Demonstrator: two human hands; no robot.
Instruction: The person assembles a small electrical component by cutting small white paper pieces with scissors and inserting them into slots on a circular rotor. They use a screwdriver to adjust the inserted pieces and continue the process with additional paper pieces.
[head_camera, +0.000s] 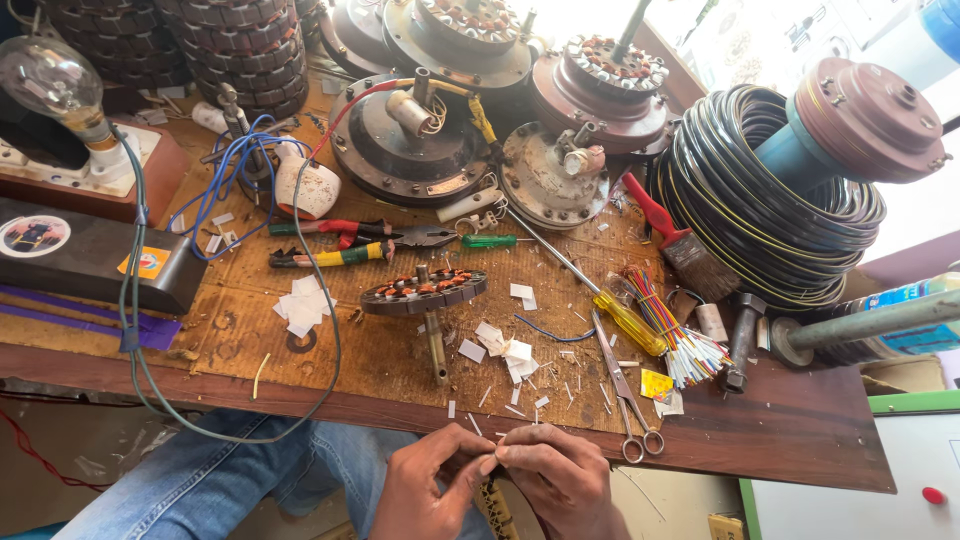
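Both hands meet just below the front edge of the worn wooden counter, over the person's blue-jeaned lap. The left hand and the right hand press fingertips together, each pinched narrow on a tiny pale slip of paper that lies right between them; it is too small to make out more. Under the hands hangs something dark and ribbed that I cannot tell apart.

Just above the hands, on the counter, lie scattered white paper snippets and thin slivers. Near the right hand, touching the counter's edge, rests a pair of steel scissors, its loops toward the person. Beyond it lies a yellow-handled screwdriver beside a bundle of striped, many-coloured thin sleeves. Further from the left hand stands a round wound stator on a brass shaft, its copper coils facing up. Behind that lie red-handled pliers and a yellow-and-green-handled tool.

Well apart at the right sits a big coil of black cable, with a red-handled paintbrush and a small hammer near it. At the back stand several dusty round fan motor housings. At the far left a clear glass bulb sits in a holder on a wooden board, a grey cord looping off the counter's edge.
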